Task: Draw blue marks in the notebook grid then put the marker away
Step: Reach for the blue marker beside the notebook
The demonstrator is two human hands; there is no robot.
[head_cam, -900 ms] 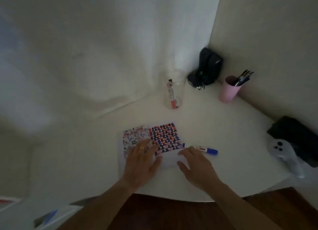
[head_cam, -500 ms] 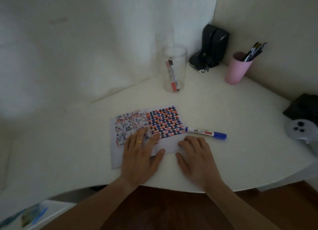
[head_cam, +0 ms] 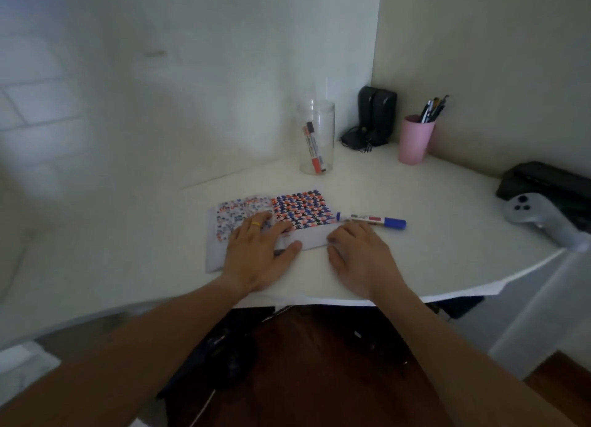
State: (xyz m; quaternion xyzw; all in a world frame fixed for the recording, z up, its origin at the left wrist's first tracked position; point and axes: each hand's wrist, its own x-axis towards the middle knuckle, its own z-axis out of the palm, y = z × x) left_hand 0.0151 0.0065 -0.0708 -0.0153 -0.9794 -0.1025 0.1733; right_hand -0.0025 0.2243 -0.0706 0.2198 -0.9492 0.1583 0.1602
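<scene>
The notebook lay open on the white table, near the front edge. Its right page carried a dense grid of blue and red marks; its left page showed fainter, scattered marks.

The left hand rested palm down on the notebook, fingers spread flat across the lower part of both pages and gripping nothing. A yellow ring sat on one finger.

The right hand rested palm down on the table just beside the notebook's right edge, fingers loosely extended and holding nothing. Its fingertips lay just short of the blue marker; contact could not be confirmed.

The blue marker lay flat on the table, immediately right of the notebook, capped end pointing right.

A clear jar stood behind the notebook and contained a red marker leaning upright. To its right stood a black device in the corner, then a pink cup holding pens. A grey controller lay at the table's far right edge, in front of a black case.
</scene>
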